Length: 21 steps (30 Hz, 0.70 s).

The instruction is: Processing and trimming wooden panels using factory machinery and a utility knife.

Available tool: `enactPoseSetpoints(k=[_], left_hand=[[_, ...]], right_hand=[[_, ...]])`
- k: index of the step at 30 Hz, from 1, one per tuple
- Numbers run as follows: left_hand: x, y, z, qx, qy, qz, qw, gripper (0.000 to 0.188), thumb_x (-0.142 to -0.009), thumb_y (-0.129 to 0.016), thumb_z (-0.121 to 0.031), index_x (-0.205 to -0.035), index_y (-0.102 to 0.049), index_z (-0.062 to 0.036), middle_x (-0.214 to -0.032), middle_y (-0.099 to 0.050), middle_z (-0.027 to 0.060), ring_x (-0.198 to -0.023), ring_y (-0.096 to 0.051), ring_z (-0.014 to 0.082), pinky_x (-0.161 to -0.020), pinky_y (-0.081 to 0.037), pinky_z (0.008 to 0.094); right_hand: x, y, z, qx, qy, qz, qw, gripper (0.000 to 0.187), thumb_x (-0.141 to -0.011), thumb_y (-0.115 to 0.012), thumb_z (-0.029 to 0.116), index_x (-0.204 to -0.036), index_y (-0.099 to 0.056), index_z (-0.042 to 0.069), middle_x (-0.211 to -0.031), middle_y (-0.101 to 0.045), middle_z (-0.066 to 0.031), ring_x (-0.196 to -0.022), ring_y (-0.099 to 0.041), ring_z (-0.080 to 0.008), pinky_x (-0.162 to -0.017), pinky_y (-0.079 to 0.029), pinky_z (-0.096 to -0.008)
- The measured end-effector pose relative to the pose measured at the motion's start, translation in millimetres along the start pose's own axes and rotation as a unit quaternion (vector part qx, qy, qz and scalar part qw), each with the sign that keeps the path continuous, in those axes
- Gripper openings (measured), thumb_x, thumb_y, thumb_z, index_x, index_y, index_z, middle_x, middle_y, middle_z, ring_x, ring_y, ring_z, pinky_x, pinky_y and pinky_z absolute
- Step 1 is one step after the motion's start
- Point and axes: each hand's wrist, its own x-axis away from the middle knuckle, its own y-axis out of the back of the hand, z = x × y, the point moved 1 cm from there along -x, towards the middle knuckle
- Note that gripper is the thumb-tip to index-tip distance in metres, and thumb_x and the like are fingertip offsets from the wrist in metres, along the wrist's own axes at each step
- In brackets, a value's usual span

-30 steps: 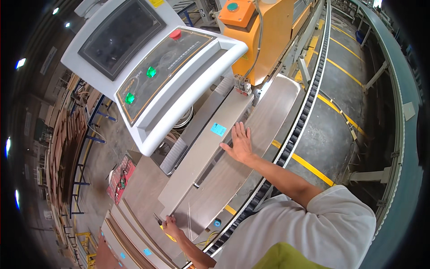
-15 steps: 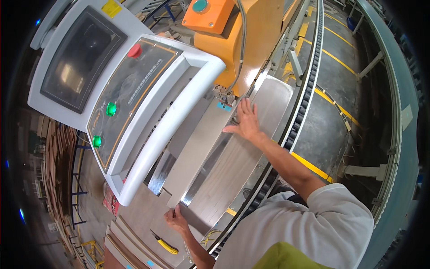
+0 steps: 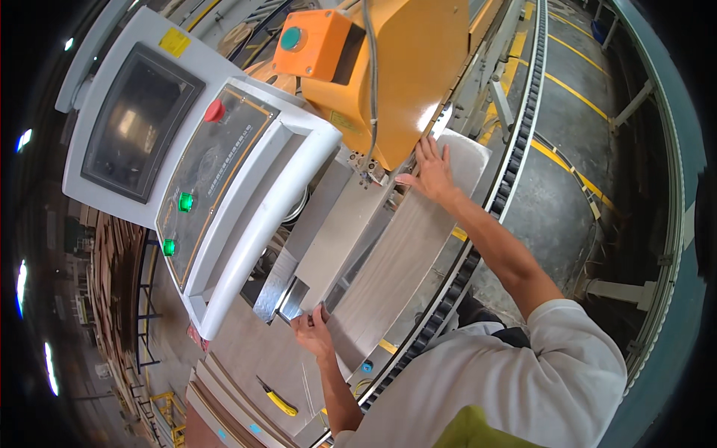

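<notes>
A narrow beige plank [image 3: 337, 243] lies lengthwise under the metal head [image 3: 366, 166] of the orange machine [image 3: 418, 71]. Its far end runs in beneath that head, out of sight. My left hand [image 3: 314, 334] is at the plank's near end, thumb and curled fingers closed on the corner. Further off, my right hand [image 3: 435, 178] rests with fingers stretched out and thumb apart, beside the machine housing at the far part of the grey wood-grain bed [image 3: 388, 276]. Nothing is held in it. A shiny metal strip [image 3: 337, 293] runs between plank and bed.
A white control console [image 3: 224, 157] with a dark screen, red knob and green lit buttons stands at left. A yellow-handled cutter [image 3: 281, 402] lies near stacked boards [image 3: 224, 399]. A roller conveyor [image 3: 515, 160] passes on the right. An orange box [image 3: 314, 45] bears a green button.
The plank has slid forward under the machine head, and its blue tag has gone from sight. My left hand followed its near end. My right hand stays stretched out, slightly further forward. The view shifted somewhat.
</notes>
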Motion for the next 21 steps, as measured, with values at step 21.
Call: enactPoseSetpoints(k=[21], left_hand=[[-35.4, -101.3, -77.5, -0.022, -0.216, 0.02, 0.976, 0.032, -0.088, -0.073, -0.032, -0.083, -0.068, -0.0007, -0.089, -0.064, 0.0179, -0.087, -0.064, 0.038, -0.073, -0.053, 0.0464]], right_hand=[[479.4, 203.6, -30.6, -0.063, -0.444, -0.138, 0.883, 0.047, -0.089, -0.076, 0.025, -0.126, -0.065, -0.001, -0.128, -0.066, -0.0198, -0.124, -0.06, -0.0335, -0.107, -0.044, -0.0401]])
